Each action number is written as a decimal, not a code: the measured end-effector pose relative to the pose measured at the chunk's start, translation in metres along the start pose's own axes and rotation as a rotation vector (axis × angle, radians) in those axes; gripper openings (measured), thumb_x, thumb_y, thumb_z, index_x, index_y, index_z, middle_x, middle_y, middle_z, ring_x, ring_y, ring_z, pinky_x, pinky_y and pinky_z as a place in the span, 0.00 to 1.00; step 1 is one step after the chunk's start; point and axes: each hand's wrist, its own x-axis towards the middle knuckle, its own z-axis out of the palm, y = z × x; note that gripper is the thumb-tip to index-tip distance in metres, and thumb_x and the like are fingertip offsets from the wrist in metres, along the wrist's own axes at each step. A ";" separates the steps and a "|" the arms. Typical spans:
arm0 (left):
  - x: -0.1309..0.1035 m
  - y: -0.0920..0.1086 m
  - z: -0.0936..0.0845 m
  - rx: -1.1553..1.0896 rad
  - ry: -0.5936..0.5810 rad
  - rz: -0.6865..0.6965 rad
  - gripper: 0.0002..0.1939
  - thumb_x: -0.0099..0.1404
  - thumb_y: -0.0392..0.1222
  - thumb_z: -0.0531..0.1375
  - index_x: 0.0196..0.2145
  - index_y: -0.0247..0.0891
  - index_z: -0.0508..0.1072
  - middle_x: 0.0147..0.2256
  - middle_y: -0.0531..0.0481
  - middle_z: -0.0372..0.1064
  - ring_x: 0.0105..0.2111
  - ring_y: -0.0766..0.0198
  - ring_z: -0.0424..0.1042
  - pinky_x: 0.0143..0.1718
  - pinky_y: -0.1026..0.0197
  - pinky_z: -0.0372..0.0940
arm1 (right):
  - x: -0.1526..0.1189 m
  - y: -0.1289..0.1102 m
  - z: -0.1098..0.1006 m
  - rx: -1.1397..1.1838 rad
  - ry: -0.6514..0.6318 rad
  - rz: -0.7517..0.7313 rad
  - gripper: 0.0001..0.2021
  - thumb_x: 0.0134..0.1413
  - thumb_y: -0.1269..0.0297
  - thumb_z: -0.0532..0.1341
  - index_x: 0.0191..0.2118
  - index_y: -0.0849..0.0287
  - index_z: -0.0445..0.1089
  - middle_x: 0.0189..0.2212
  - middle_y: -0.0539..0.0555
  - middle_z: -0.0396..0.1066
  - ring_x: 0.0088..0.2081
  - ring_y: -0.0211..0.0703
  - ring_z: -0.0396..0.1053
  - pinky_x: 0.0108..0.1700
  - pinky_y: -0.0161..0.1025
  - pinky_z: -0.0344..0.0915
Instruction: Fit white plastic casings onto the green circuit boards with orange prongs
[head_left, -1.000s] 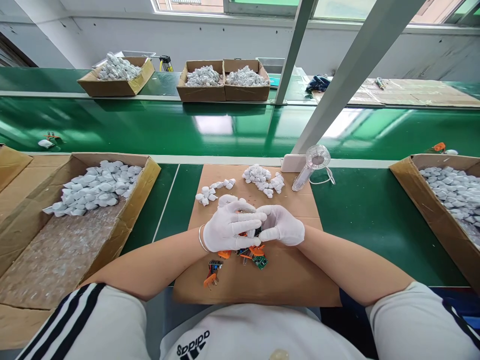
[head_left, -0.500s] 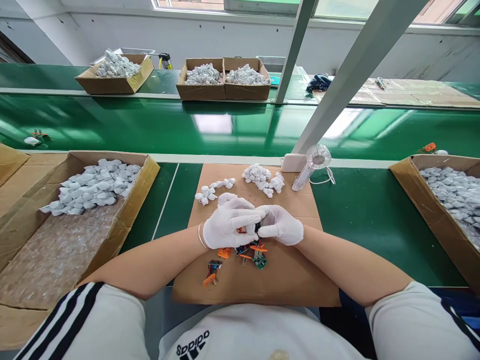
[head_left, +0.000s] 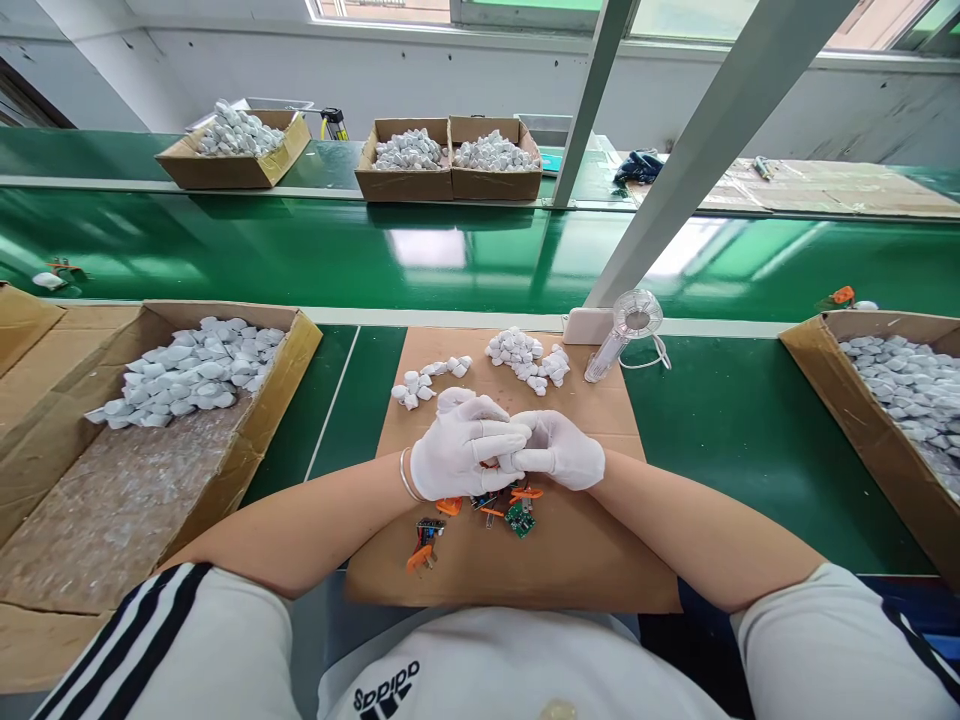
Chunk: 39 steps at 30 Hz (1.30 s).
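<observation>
Both hands wear white gloves and meet above a cardboard sheet [head_left: 585,560]. My left hand [head_left: 466,445] has its fingers curled toward my right hand [head_left: 559,450], whose fingers are closed against it. What they hold between them is mostly hidden; only a bit of orange or red shows. Just below the hands lie a green circuit board [head_left: 520,519] and orange parts with metal pins. Nearer me is a separate circuit assembly [head_left: 426,540] with an orange piece. Beyond the hands sit small white pieces in a left group [head_left: 412,388] and a right pile [head_left: 514,350].
A clear round-headed device [head_left: 624,335] with a white cable stands behind my right hand. Cardboard boxes of white pieces flank the sheet, one left [head_left: 262,420] and one right [head_left: 847,400]. Beyond runs a green belt [head_left: 300,255], crossed by a slanted metal post [head_left: 697,150].
The dark part that showed between my fingers is now covered. My hands stay nearly in place. Small items at both ends of the belt have shifted left.
</observation>
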 end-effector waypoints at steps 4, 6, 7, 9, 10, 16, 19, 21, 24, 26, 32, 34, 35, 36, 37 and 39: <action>-0.002 -0.002 0.001 0.022 0.049 -0.043 0.15 0.57 0.44 0.64 0.41 0.46 0.65 0.29 0.59 0.75 0.34 0.64 0.71 0.41 0.55 0.57 | 0.000 0.001 0.002 -0.018 0.034 -0.059 0.15 0.41 0.61 0.71 0.31 0.63 0.68 0.29 0.51 0.68 0.34 0.40 0.66 0.38 0.37 0.64; -0.004 -0.003 0.002 0.050 0.042 -0.067 0.14 0.56 0.44 0.65 0.39 0.46 0.65 0.29 0.59 0.74 0.35 0.63 0.70 0.41 0.55 0.57 | -0.001 0.002 0.001 -0.015 0.097 -0.023 0.16 0.40 0.64 0.72 0.35 0.62 0.68 0.31 0.51 0.69 0.34 0.39 0.67 0.38 0.37 0.65; -0.005 -0.004 0.002 0.061 0.030 -0.073 0.15 0.55 0.45 0.65 0.38 0.46 0.65 0.29 0.59 0.73 0.36 0.63 0.69 0.42 0.55 0.57 | -0.001 0.002 0.000 -0.007 0.113 0.000 0.17 0.40 0.65 0.72 0.37 0.62 0.69 0.31 0.51 0.69 0.34 0.38 0.67 0.37 0.36 0.65; -0.006 -0.005 0.001 0.065 -0.012 -0.059 0.16 0.54 0.46 0.66 0.37 0.46 0.65 0.30 0.58 0.73 0.38 0.62 0.68 0.43 0.55 0.57 | -0.003 0.002 -0.003 0.016 0.089 0.033 0.17 0.41 0.65 0.72 0.37 0.63 0.69 0.30 0.51 0.69 0.33 0.37 0.67 0.36 0.36 0.65; -0.006 -0.005 0.000 0.060 -0.038 -0.046 0.16 0.54 0.47 0.66 0.38 0.46 0.66 0.32 0.58 0.73 0.39 0.62 0.68 0.43 0.55 0.57 | -0.004 0.001 -0.005 0.023 0.061 0.042 0.16 0.41 0.65 0.72 0.36 0.63 0.69 0.30 0.51 0.69 0.32 0.37 0.67 0.36 0.35 0.65; -0.003 -0.008 -0.004 0.000 -0.070 -0.038 0.13 0.57 0.43 0.64 0.40 0.47 0.67 0.34 0.56 0.73 0.37 0.63 0.69 0.42 0.55 0.60 | -0.006 0.001 -0.011 -0.016 -0.015 -0.006 0.18 0.46 0.62 0.69 0.42 0.64 0.69 0.33 0.53 0.69 0.35 0.38 0.66 0.40 0.37 0.65; -0.003 -0.007 -0.004 0.001 -0.019 -0.058 0.11 0.56 0.40 0.64 0.36 0.46 0.67 0.32 0.57 0.71 0.34 0.64 0.68 0.40 0.56 0.61 | -0.007 0.002 -0.011 -0.076 0.016 -0.035 0.20 0.44 0.63 0.70 0.44 0.63 0.70 0.35 0.53 0.69 0.37 0.40 0.66 0.41 0.38 0.65; -0.005 -0.007 -0.002 0.012 0.000 -0.059 0.11 0.55 0.38 0.64 0.35 0.46 0.67 0.32 0.56 0.70 0.33 0.65 0.66 0.38 0.57 0.61 | -0.007 0.002 -0.011 -0.077 0.033 -0.005 0.20 0.44 0.64 0.70 0.44 0.63 0.70 0.35 0.54 0.70 0.37 0.40 0.67 0.40 0.38 0.66; -0.009 -0.007 -0.001 0.014 0.019 -0.067 0.12 0.54 0.39 0.65 0.36 0.46 0.68 0.35 0.53 0.68 0.33 0.66 0.65 0.38 0.57 0.63 | -0.008 0.002 -0.011 -0.061 0.038 0.043 0.17 0.46 0.64 0.69 0.43 0.64 0.71 0.34 0.54 0.71 0.36 0.40 0.68 0.40 0.39 0.66; -0.012 -0.007 0.000 0.016 0.029 -0.092 0.12 0.54 0.42 0.66 0.36 0.46 0.69 0.40 0.51 0.66 0.35 0.65 0.66 0.39 0.56 0.64 | -0.008 0.003 -0.012 -0.068 0.020 0.030 0.17 0.46 0.64 0.69 0.43 0.64 0.71 0.33 0.54 0.71 0.36 0.40 0.67 0.41 0.40 0.66; -0.014 -0.005 0.001 -0.014 0.025 -0.101 0.09 0.52 0.41 0.66 0.30 0.43 0.69 0.46 0.48 0.65 0.39 0.62 0.66 0.41 0.54 0.65 | -0.008 0.003 -0.011 -0.072 -0.043 0.022 0.16 0.46 0.65 0.69 0.42 0.65 0.72 0.31 0.52 0.70 0.33 0.38 0.66 0.39 0.38 0.65; -0.012 -0.004 0.001 -0.027 0.010 -0.084 0.10 0.52 0.41 0.65 0.31 0.42 0.68 0.45 0.48 0.66 0.39 0.61 0.67 0.42 0.53 0.64 | -0.008 0.002 -0.010 -0.083 -0.051 0.047 0.13 0.48 0.65 0.68 0.39 0.65 0.72 0.31 0.53 0.71 0.33 0.37 0.67 0.39 0.37 0.65; -0.011 -0.004 0.001 -0.026 -0.003 -0.077 0.10 0.52 0.42 0.65 0.32 0.43 0.69 0.46 0.47 0.66 0.40 0.60 0.67 0.42 0.52 0.64 | -0.008 0.002 -0.010 -0.095 -0.062 0.051 0.11 0.49 0.65 0.68 0.38 0.65 0.72 0.31 0.53 0.71 0.33 0.37 0.67 0.39 0.38 0.65; -0.010 -0.004 0.000 -0.024 -0.015 -0.064 0.11 0.52 0.43 0.65 0.34 0.43 0.69 0.48 0.46 0.66 0.42 0.59 0.67 0.43 0.51 0.64 | -0.008 0.003 -0.010 -0.109 -0.081 0.048 0.10 0.49 0.65 0.67 0.37 0.65 0.72 0.31 0.53 0.71 0.33 0.37 0.67 0.39 0.38 0.66; -0.009 -0.004 0.000 -0.023 -0.028 -0.043 0.12 0.53 0.44 0.65 0.35 0.43 0.70 0.49 0.45 0.65 0.42 0.58 0.67 0.42 0.51 0.63 | -0.008 0.003 -0.010 -0.126 -0.105 0.035 0.10 0.50 0.65 0.67 0.36 0.65 0.72 0.31 0.53 0.71 0.33 0.38 0.67 0.39 0.38 0.66; -0.009 -0.004 0.001 -0.024 -0.076 0.006 0.10 0.53 0.44 0.64 0.35 0.45 0.71 0.50 0.47 0.66 0.43 0.58 0.67 0.42 0.52 0.61 | -0.008 0.005 -0.011 -0.199 -0.134 -0.022 0.08 0.50 0.65 0.66 0.35 0.64 0.72 0.30 0.52 0.70 0.33 0.38 0.67 0.39 0.39 0.66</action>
